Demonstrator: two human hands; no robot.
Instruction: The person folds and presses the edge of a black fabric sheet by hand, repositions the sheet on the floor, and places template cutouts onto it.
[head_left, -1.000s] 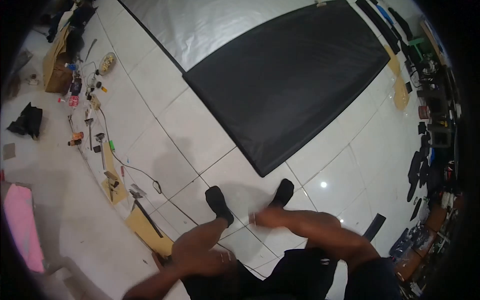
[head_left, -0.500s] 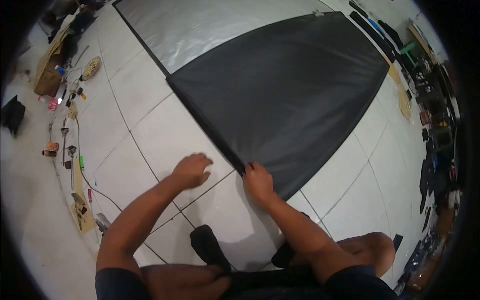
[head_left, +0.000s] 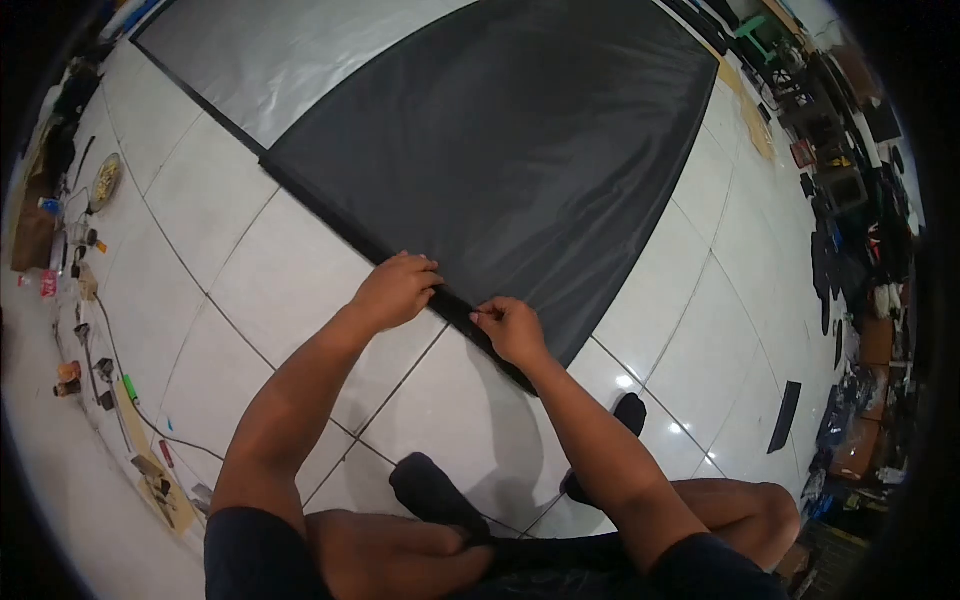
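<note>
A large black fabric sheet (head_left: 520, 150) with a dark bound edge lies on the tiled floor, its near corner pointing toward me. Beyond its curved far-left side shows a silver sheet (head_left: 290, 60), also dark-edged. My left hand (head_left: 398, 290) is closed on the near-left edge of the black sheet, fingers curled over it. A short way to the right along the same edge, my right hand (head_left: 510, 330) pinches the material between thumb and fingers. Fingertip contact is partly hidden at both hands.
Along the left wall lie a cable (head_left: 120, 370), a red-handled tool (head_left: 166, 453) and an oval dish (head_left: 105, 182). Boxes and dark pieces line the right side, with a black strip (head_left: 785, 418) on the floor. My feet in dark socks (head_left: 437, 490) are close below the sheet.
My left hand has moved from above the bare tiles onto the sheet's edge and closed there. My right hand still holds the edge, now in a pinch. The view has shifted.
</note>
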